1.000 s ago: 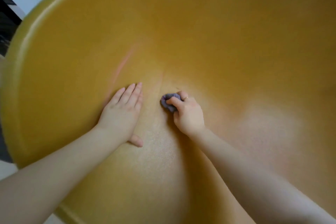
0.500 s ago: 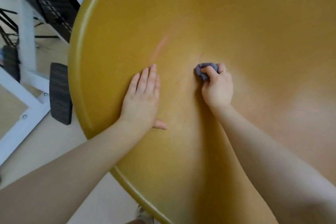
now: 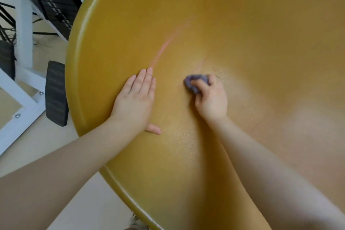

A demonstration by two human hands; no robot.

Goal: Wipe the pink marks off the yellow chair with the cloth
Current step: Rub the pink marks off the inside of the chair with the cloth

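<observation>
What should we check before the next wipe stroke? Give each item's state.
1. Cloth in right hand grip: ok.
2. Cloth against the yellow chair: ok.
3. Left hand flat, bracing the chair: ok.
4. Long pink streak removed: not ok, it runs up from the left fingertips.
5. Faint pink mark just above the cloth removed: not ok.
6. Cloth damp enough: cannot tell.

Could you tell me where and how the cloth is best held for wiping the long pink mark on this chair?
Probably as the right hand holds it now: the cloth is bunched into a small wad, so pinch its upper side from above with curled fingertips, leaving the underside free against the chair. The long pink mark lies up and left, beyond the flat left hand.
</observation>
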